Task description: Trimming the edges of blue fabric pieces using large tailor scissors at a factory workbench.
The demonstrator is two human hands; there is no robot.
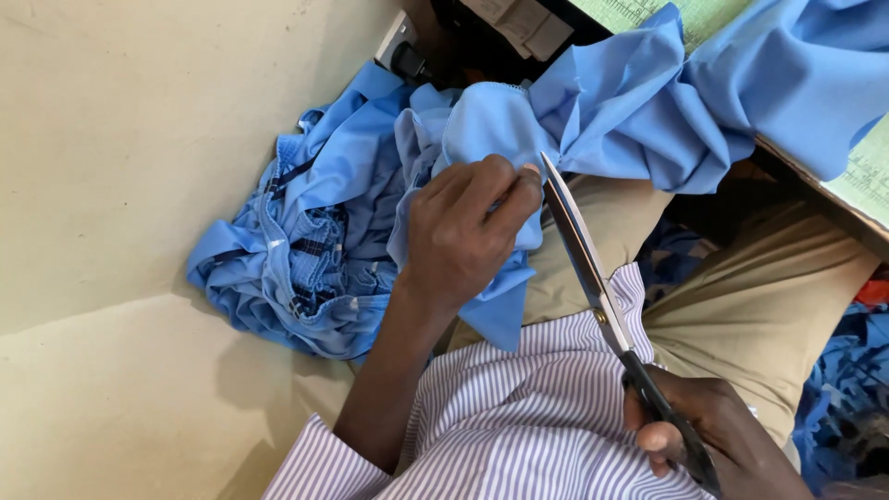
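Observation:
My left hand (463, 231) pinches a fold of light blue cloth (491, 125) over my lap, thumb and forefinger closed on its edge. My right hand (713, 435) grips the black handles of long steel scissors (583, 250). The blades point up and away, and their tip sits right beside my left thumb at the cloth's edge. The blades look nearly closed. The blue cloth runs on to the right, draped over a table edge (815, 176).
A heap of blue garments (306, 250) lies on the pale floor at my left. A green cutting mat (870, 167) covers the table at upper right. A wall socket with a black plug (403, 51) is at top centre. Blue scraps (843, 389) lie at right.

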